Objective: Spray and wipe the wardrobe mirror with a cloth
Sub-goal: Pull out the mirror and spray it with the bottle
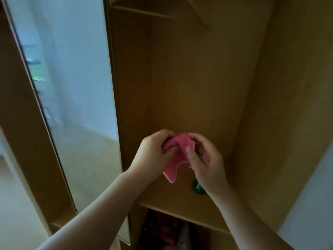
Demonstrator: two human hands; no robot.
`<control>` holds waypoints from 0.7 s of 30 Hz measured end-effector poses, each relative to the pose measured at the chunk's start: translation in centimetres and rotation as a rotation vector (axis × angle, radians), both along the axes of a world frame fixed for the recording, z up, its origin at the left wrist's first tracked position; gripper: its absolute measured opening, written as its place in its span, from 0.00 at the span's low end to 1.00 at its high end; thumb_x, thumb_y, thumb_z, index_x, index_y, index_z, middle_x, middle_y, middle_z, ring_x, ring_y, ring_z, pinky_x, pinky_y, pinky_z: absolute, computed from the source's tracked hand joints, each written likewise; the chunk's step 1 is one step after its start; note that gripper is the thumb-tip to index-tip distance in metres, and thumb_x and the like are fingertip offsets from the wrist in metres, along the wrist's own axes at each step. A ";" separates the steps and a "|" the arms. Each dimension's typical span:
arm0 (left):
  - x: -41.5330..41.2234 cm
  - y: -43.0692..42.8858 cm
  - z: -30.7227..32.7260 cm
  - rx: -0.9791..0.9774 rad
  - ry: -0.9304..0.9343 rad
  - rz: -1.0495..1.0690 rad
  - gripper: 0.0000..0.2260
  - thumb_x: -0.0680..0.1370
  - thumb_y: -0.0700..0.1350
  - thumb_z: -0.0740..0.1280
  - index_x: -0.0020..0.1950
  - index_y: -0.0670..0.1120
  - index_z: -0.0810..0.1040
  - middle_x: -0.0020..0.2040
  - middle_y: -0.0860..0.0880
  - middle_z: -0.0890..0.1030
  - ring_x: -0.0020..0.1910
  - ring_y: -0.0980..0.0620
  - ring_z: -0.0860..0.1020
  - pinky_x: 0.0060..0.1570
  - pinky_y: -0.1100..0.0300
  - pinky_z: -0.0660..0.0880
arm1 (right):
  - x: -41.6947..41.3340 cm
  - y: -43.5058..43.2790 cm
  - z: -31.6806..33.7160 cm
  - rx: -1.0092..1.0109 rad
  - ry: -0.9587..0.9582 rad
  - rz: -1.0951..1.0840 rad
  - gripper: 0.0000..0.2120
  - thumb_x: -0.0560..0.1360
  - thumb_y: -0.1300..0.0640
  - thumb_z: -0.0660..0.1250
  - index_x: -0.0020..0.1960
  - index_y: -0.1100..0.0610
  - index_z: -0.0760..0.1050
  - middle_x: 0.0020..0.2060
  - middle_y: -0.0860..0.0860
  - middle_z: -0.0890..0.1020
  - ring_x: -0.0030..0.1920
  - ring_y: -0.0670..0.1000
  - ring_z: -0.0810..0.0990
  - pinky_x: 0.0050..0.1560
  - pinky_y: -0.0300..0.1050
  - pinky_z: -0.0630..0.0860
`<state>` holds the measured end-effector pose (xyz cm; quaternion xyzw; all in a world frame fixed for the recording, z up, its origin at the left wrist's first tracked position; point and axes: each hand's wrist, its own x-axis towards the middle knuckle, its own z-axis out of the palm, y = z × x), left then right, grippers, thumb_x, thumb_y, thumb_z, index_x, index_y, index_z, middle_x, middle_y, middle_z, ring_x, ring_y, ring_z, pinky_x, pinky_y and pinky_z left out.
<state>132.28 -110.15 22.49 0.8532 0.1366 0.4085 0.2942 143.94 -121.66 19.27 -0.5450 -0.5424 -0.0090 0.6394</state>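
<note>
Cloth [173, 166]: pink w/ pale edging, held up btwn both hands in front of the open wardrobe compartment. Left hand [153, 154]: fingers curled, gripping the cloth's left portion, w/ bunched fabric inside the grasp. Right hand [205, 163]: thumb and forefinger pinch the cloth's top-right edge; remaining fingers sit loosely curled behind it. Upper part of the cloth arches across the gap btwn the two hands. Lower part hangs free beneath the left hand, one corner pointing down. Cloth touches nothing but the hands.

Mirror [75, 87]: tall pane set in the wardrobe door, left of the left hand and well apart from it. No contact w/ the cloth or either hand. Surface reflects a pale wall and floor; detail is blurred.

Shelf [171, 199]: wooden board under both hands, forming the compartment floor. Green object [196, 186]: sits on the shelf directly beneath the right hand, mostly hidden by the wrist; type cannot be told. Back panel [189, 78]: plain wood, behind the hands. Upper shelf [144, 11]: far above the hands. Dark reddish items [162, 230]: in the space under the shelf, below the left forearm; blurred, not identifiable. White wall [310, 195]: right of the right forearm, past the wardrobe side panel.
</note>
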 end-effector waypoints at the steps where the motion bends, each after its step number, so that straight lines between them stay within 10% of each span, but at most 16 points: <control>1: -1.0 0.2 0.3 0.000 -0.016 -0.004 0.08 0.75 0.43 0.70 0.52 0.53 0.77 0.43 0.60 0.79 0.44 0.64 0.78 0.41 0.71 0.76 | -0.9 0.2 0.3 -0.016 -0.055 0.002 0.18 0.77 0.48 0.65 0.65 0.49 0.72 0.58 0.51 0.79 0.59 0.53 0.79 0.56 0.54 0.79; 7: -9.5 2.6 1.9 -0.060 -0.088 -0.019 0.10 0.74 0.43 0.71 0.48 0.58 0.76 0.39 0.61 0.79 0.41 0.65 0.78 0.35 0.73 0.73 | -8.3 3.7 1.5 -0.129 -0.270 0.076 0.34 0.73 0.46 0.72 0.75 0.45 0.61 0.71 0.42 0.65 0.69 0.45 0.69 0.60 0.38 0.76; 12: -18.7 6.7 2.7 -0.158 -0.150 0.003 0.11 0.73 0.42 0.71 0.45 0.59 0.75 0.41 0.61 0.81 0.41 0.65 0.79 0.34 0.73 0.74 | -18.5 8.3 0.7 -0.225 -0.553 -0.085 0.53 0.64 0.29 0.70 0.78 0.38 0.42 0.76 0.41 0.33 0.76 0.49 0.52 0.65 0.38 0.67; 17: -26.8 11.6 3.1 -0.201 -0.190 0.041 0.10 0.74 0.43 0.71 0.47 0.58 0.74 0.46 0.59 0.80 0.42 0.61 0.80 0.37 0.65 0.79 | -26.4 12.8 0.1 0.053 -0.655 -0.199 0.32 0.74 0.49 0.68 0.75 0.51 0.62 0.78 0.52 0.52 0.76 0.54 0.58 0.67 0.45 0.71; 21: -30.0 14.6 4.0 -0.206 -0.186 0.035 0.08 0.76 0.45 0.70 0.48 0.57 0.75 0.44 0.60 0.80 0.38 0.58 0.80 0.33 0.60 0.80 | -29.3 14.9 1.4 0.169 -0.670 -0.402 0.16 0.76 0.52 0.65 0.58 0.60 0.82 0.60 0.61 0.78 0.60 0.54 0.75 0.56 0.46 0.78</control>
